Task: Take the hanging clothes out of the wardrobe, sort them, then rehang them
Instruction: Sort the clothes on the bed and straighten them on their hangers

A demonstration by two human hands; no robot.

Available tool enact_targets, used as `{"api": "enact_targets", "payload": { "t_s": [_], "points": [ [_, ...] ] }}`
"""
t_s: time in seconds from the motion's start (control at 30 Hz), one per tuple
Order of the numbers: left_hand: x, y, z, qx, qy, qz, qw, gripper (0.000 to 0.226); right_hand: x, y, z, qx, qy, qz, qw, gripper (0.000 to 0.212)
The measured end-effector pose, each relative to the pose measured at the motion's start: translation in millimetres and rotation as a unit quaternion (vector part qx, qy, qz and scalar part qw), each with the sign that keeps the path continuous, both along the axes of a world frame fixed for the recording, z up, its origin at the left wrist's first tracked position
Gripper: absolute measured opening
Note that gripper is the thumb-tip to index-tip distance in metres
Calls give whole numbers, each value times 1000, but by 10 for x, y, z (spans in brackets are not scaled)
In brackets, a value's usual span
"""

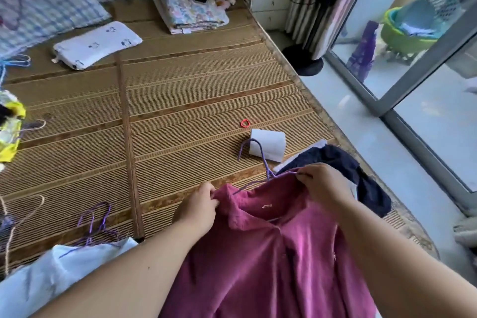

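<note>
A magenta collared shirt (pixel 271 261) lies on the bamboo bed mat (pixel 180 100) in front of me, with a purple wire hanger (pixel 260 155) partly inside its neck, hook pointing away. My left hand (pixel 201 209) pinches the left side of the collar. My right hand (pixel 322 186) grips the right shoulder of the shirt together with the hanger's arm. A dark navy garment (pixel 348 162) lies just behind my right hand. A pale blue garment (pixel 64 271) on purple hangers (pixel 95 222) lies at lower left.
A white folded paper (pixel 268 144) and a red hair tie (pixel 244 123) lie on the mat beyond the hanger. A small white pillow (pixel 98 44), a folded floral quilt (pixel 191 8) and a checked pillow (pixel 44 0) sit farther back. The bed edge and a glass door (pixel 413 90) are at right.
</note>
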State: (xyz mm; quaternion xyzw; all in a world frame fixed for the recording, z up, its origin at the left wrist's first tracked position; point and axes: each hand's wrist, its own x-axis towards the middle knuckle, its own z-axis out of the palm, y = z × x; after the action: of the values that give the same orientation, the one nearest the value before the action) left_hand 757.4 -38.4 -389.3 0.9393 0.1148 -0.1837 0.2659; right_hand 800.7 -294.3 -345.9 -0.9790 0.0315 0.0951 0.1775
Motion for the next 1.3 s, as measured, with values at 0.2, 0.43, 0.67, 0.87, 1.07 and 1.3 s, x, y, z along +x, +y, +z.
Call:
{"api": "enact_targets", "payload": {
  "t_s": [0.2, 0.43, 0.67, 0.87, 1.07, 1.3],
  "points": [
    [325, 29, -498, 26, 46, 60, 997, 22, 579, 54, -817, -14, 96, 47, 994, 20],
    [278, -82, -880, 14, 46, 116, 992, 43, 657, 96, -1255, 0, 170, 76, 983, 42],
    [92, -258, -305, -7, 31, 98, 995, 52, 357, 415, -701, 37, 166, 241, 955, 63],
    [-245, -224, 610, -9, -37, 117, 992, 55, 95, 883, 185, 56, 78, 363, 927, 59],
    [-1189, 108, 1291, -6, -114, 228, 967, 46, -601, 1638, 896, 63, 31, 459, 886, 58],
    [-2697, 1037, 1881, 69, -165, 295, 939, 48, -1796, 2715, 1376, 61, -18, 580, 812, 55]
  ]
}}
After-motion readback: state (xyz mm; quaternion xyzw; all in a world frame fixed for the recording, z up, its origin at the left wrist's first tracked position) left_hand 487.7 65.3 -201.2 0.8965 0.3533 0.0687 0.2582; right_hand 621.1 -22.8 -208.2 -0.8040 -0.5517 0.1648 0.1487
